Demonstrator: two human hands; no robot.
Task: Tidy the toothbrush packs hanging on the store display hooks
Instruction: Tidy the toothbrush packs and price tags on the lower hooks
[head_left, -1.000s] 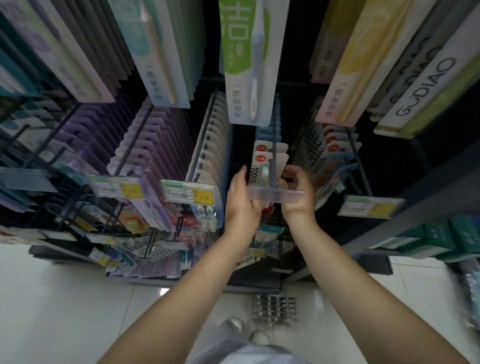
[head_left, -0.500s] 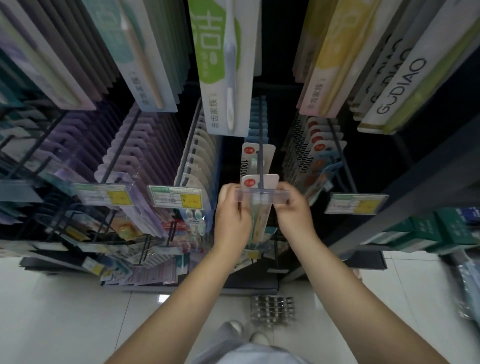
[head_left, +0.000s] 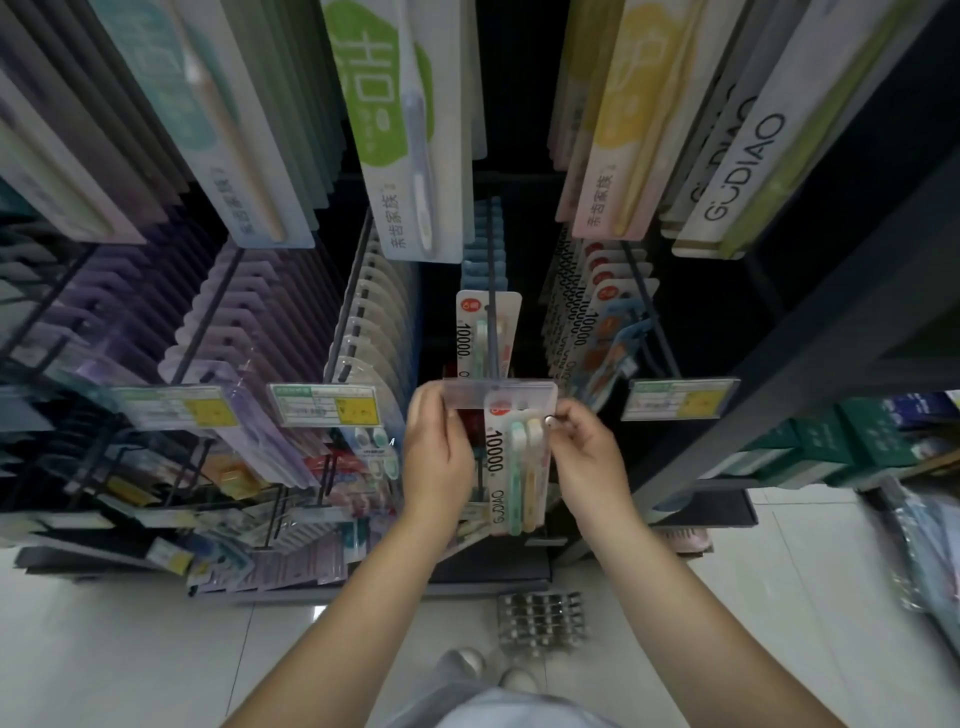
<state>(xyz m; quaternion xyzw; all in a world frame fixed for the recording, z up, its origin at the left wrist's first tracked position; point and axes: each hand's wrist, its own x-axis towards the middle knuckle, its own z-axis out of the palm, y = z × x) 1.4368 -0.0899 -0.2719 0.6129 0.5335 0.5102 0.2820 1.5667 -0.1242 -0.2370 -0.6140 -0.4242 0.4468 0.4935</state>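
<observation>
Both hands were raised at the front end of a dark metal display hook (head_left: 492, 291) in the middle of the rack. The left hand (head_left: 439, 457) had its fingers curled round the left edge of a white toothbrush pack printed "10000" with green and yellow brushes inside (head_left: 511, 462), and its fingertips also lay against the clear plastic label holder (head_left: 498, 395) that crossed the hook's tip. The right hand (head_left: 589, 457) pinched the pack's right edge near the top between thumb and forefinger. The pack hung upright just below the label holder, at the very front of the hook, between the two hands.

Farther back on the same hook hung a second white "10000" pack (head_left: 485, 332), well apart from the held one, and behind it a row of blue-topped packs (head_left: 483, 260). On the hook to the left sat a close row of clear blister packs (head_left: 374, 312) behind a green and yellow price tag (head_left: 327, 408); to the right, a row of white packs with red dots (head_left: 597, 306) hung behind another price tag (head_left: 675, 397). Above, long boxed toothbrushes hung down, among them a white box with a green patch (head_left: 405, 130) and a pale box lettered "GUDIAO" (head_left: 748, 161). On the white tiled floor (head_left: 130, 649) below lay a small silver blister sheet (head_left: 540, 618), just beside the person's pale shoes (head_left: 488, 670).
</observation>
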